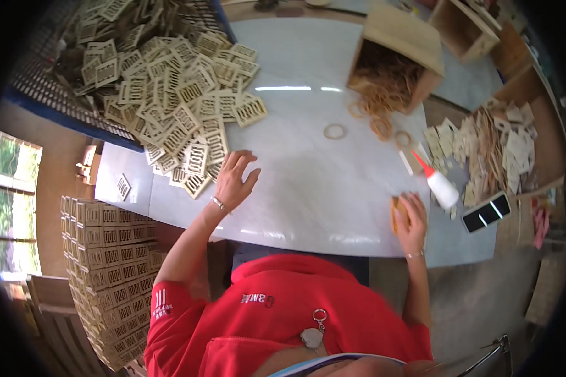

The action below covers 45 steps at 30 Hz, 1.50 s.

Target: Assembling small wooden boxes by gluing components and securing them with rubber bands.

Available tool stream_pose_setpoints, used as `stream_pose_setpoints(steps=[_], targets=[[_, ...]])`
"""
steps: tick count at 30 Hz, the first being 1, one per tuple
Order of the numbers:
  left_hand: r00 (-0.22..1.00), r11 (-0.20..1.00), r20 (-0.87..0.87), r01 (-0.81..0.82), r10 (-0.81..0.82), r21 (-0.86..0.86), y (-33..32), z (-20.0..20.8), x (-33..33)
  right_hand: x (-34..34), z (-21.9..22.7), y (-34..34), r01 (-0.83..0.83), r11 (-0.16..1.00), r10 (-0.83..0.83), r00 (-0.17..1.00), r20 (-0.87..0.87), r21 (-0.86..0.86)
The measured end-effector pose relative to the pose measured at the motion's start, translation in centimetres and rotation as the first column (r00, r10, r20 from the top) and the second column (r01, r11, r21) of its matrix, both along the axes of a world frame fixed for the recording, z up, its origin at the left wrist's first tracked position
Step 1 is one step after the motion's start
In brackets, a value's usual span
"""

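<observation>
My left hand (234, 180) rests over the near edge of a heap of pale slotted wooden pieces (192, 91), thumb and fingers apart, with nothing seen in it. At the right of the grey table (295, 169), my right hand (411, 223) curls its fingers round a small orange-brown block (395, 215); its exact kind is partly hidden by the fingers. Just beyond that hand lies a white squeeze bottle (443, 190) with a red pointed nozzle. One loose rubber band (334, 131) sits on the table between the hands and the far side.
A blue plastic crate (25, 103) tips pieces onto the table. Rubber bands spill from a wooden box (399, 34). A phone (486, 213) lies at right, near a tray (541, 88) of scraps. Stacked slotted pieces (110, 270) stand beside the table at left.
</observation>
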<state>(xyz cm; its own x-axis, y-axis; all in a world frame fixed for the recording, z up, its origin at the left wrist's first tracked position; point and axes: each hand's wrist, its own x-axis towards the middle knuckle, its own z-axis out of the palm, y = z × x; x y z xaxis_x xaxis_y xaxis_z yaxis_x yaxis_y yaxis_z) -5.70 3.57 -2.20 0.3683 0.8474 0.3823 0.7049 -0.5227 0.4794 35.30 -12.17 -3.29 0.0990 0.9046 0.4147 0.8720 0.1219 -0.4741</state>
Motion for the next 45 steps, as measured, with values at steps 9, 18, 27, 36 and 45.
stream_pose_setpoints(steps=[9,18,27,36,45], targets=[[0.793,0.959,-0.544,-0.268,0.274,0.092,11.5,1.3,0.7,13.1,3.3,2.6,0.255,0.953,-0.226,0.957,0.181,-0.160],[0.793,0.940,-0.507,0.254,-0.338,-0.229,8.7,2.5,0.2,12.9,1.5,3.7,0.148,0.945,-0.149,0.989,0.018,-0.293],[0.949,0.979,-0.251,-0.202,0.191,-0.019,2.5,-0.7,2.9,13.0,0.2,1.4,0.245,0.916,-0.372,0.815,-0.446,-0.317],[0.873,0.876,-0.317,-0.442,0.370,-0.194,0.0,-1.2,4.3,10.4,7.9,-2.1,0.439,0.853,0.111,0.373,-0.921,0.281],[0.893,0.832,-0.332,-0.419,0.304,-0.363,-0.1,-0.8,0.4,7.1,6.9,-2.0,0.163,0.963,0.240,-0.147,-0.960,0.216]])
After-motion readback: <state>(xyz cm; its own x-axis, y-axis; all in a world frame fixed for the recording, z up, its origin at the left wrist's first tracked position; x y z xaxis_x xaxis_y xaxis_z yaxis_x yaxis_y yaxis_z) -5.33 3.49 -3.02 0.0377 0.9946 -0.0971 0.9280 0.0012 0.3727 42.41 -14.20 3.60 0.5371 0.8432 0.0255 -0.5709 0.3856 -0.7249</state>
